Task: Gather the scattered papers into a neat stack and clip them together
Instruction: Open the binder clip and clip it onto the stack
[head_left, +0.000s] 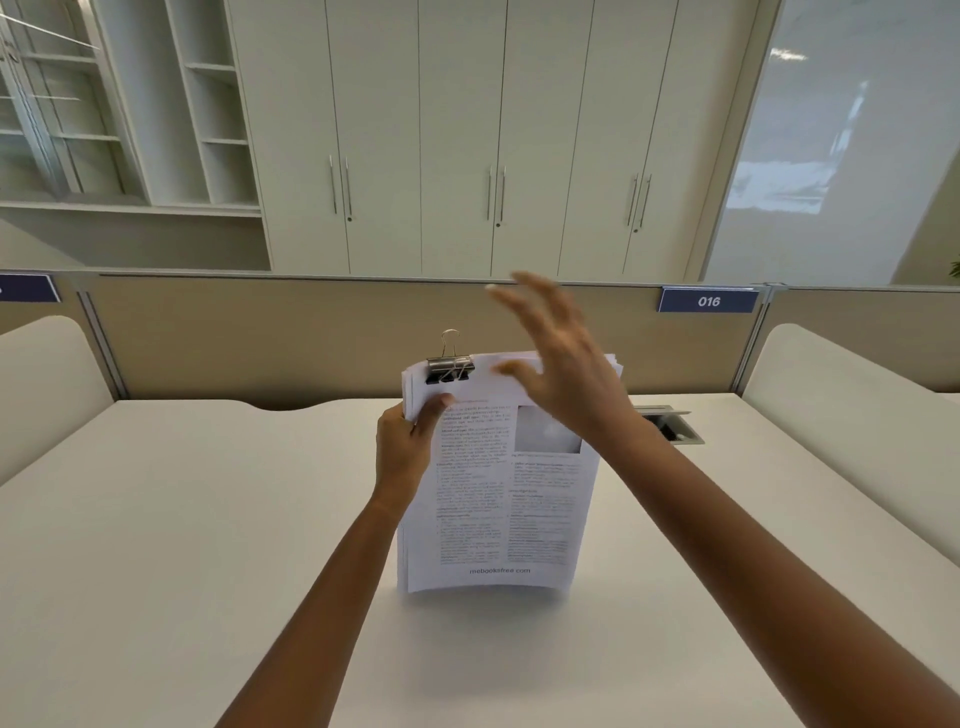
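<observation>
A stack of printed white papers (493, 509) stands upright above the white desk (182, 519), its lower edge near the desk surface. A black binder clip (449, 368) with silver wire handles is clamped on the stack's top edge near the left corner. My left hand (408, 447) grips the stack's left edge just below the clip, thumb across the front page. My right hand (558, 364) hovers in front of the stack's upper right, fingers spread and blurred, holding nothing.
A beige partition (311, 338) with a blue "016" label (709, 301) closes off the desk's far side. A cable port (672, 423) sits in the desk behind the stack on the right. White cabinets (467, 130) line the back wall.
</observation>
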